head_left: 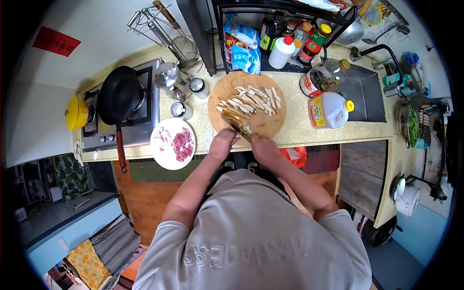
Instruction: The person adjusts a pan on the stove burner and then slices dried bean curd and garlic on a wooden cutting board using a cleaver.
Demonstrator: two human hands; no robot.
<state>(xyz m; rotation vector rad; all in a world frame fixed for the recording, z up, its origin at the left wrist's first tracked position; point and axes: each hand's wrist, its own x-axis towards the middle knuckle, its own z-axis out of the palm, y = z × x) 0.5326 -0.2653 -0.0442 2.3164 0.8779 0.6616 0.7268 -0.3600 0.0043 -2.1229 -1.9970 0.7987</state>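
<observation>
On the round wooden cutting board [220,92] lie many pale strips with brown edges [256,101], some spread out, some in a tight row; I cannot tell what food they are. My right hand [265,149] is closed around the handle of a kitchen knife [238,128], whose blade slants up and left across the front of the board. Small pale bits [247,130] lie beside the blade. My left hand [224,145] is at the board's front left edge, fingers curled in close to the blade; what they hold, if anything, is hidden.
Left of the board stand a plate [163,155] of sliced raw meat, two jars [181,110] and a black frying pan [118,96] on the stove. To the right are a large jug [330,112], an oil bottle [325,77] and the sink [365,94]. A rack of bottles [282,52] stands behind.
</observation>
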